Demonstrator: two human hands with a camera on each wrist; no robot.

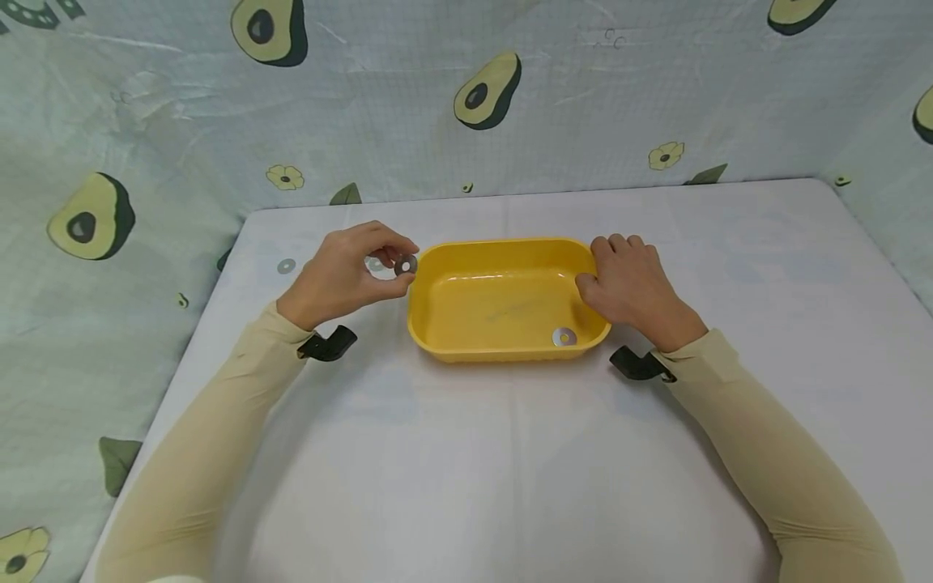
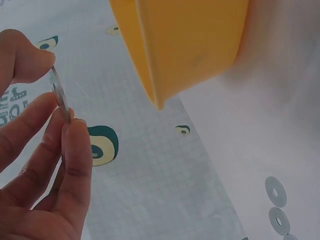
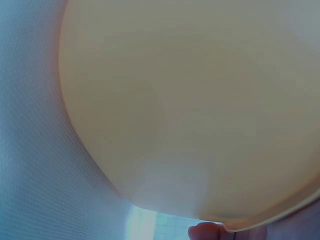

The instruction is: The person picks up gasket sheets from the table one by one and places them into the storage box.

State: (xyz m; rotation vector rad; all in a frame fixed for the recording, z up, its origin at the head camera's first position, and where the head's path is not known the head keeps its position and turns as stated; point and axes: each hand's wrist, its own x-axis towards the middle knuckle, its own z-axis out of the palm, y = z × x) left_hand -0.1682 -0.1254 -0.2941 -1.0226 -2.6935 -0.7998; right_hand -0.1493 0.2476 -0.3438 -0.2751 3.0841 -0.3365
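Between thumb and fingertips my left hand (image 1: 355, 270) pinches a flat metal washer (image 1: 406, 265), held just off the left end of a yellow tray (image 1: 503, 355). The left wrist view shows that washer (image 2: 59, 94) nearly edge-on. My right hand (image 1: 632, 283) grips the tray's right rim, thumb on the inner side and the other fingers over the edge. Inside the tray, near its front right corner, lies another washer (image 1: 564, 337). In the right wrist view the tray's wall (image 3: 190, 110) fills most of the picture, and only some fingertips (image 3: 207, 231) show below.
Loose washers lie on the white tabletop to the left, one washer (image 1: 287, 265) beyond the left wrist and another washer (image 1: 374, 264) partly behind the left hand. An avocado-print sheet (image 1: 408, 97) hangs behind the table (image 1: 466, 478) and along its sides.
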